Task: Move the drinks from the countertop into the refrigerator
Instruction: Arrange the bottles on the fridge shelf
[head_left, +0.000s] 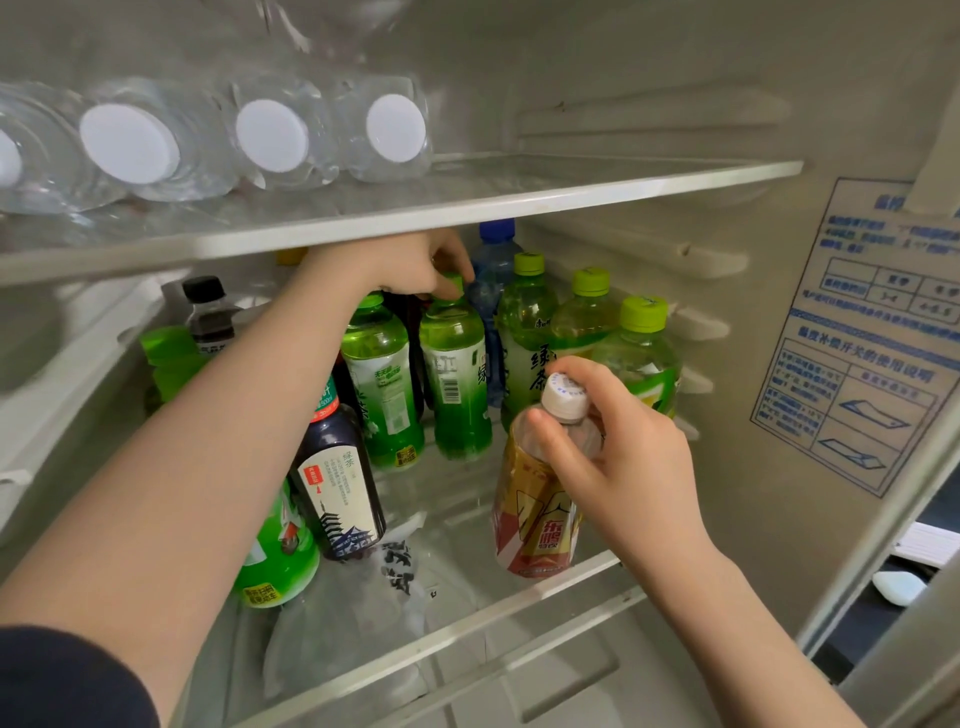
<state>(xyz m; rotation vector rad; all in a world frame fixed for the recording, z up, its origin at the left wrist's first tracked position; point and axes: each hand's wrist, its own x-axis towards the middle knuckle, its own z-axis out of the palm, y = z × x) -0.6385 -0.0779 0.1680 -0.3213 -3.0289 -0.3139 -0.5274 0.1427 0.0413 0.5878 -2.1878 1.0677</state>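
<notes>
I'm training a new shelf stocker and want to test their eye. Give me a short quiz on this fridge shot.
1. True or false: the right hand grips the gold-and-red bottle by its neck.
2. The left hand holds the cap of: A) a green tea bottle, B) a soda can, C) the gold-and-red bottle.
3. Fill in: the clear bottles on the upper shelf lie on their ____.
Key: 1 true; 2 A; 3 sides.

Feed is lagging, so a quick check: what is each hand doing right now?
Left hand: grips the cap of a green tea bottle.
Right hand: holds the gold-and-red bottle by its neck.
</notes>
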